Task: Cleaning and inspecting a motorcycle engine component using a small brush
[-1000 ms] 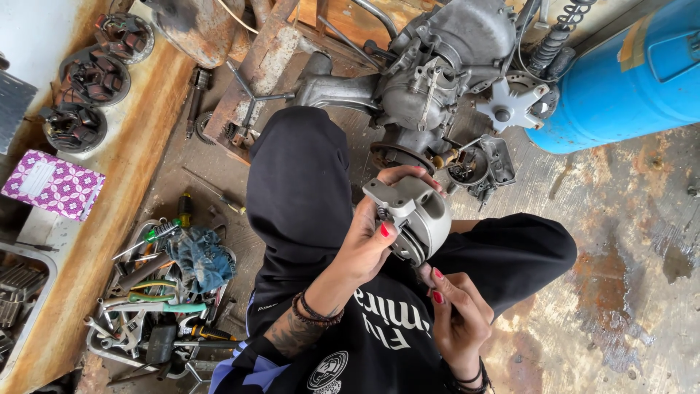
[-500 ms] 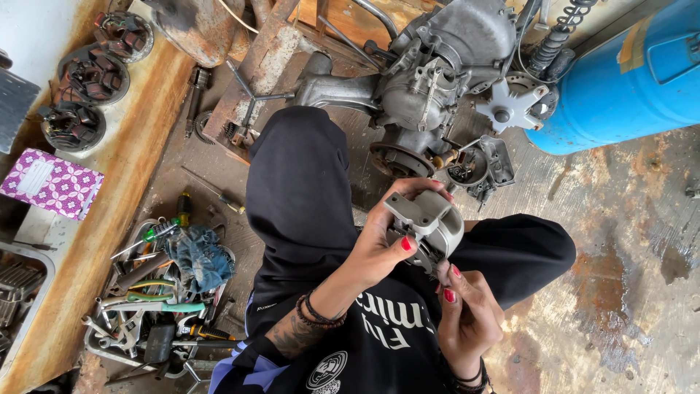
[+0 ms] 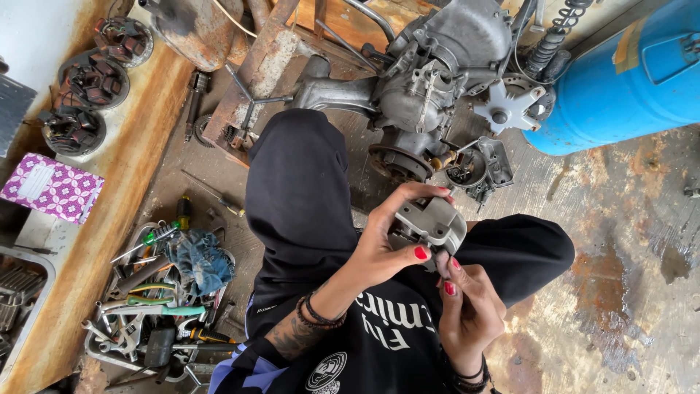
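Observation:
My left hand (image 3: 390, 244) grips a grey cast-metal engine part (image 3: 432, 222) above my lap, thumb on its near side and fingers curled over its top. My right hand (image 3: 467, 306) sits just below it, fingertips touching the part's underside. I cannot tell whether the right hand holds anything small. I am sitting on the floor in black trousers (image 3: 299, 190) and a black shirt. A small engine (image 3: 437, 80) lies on the floor right beyond my knees, with a round opening facing me.
A pile of hand tools, pliers and a blue rag (image 3: 197, 259) lies at left. A carburettor part (image 3: 481, 164) and a star-shaped metal piece (image 3: 507, 109) rest near the engine. A blue tank (image 3: 627, 80) stands at right. Coil stators (image 3: 91, 76) and a purple patterned box (image 3: 51, 186) sit on a ledge at left.
Both hands have turned the grey part and shifted it slightly right and down. The right hand has moved up under it.

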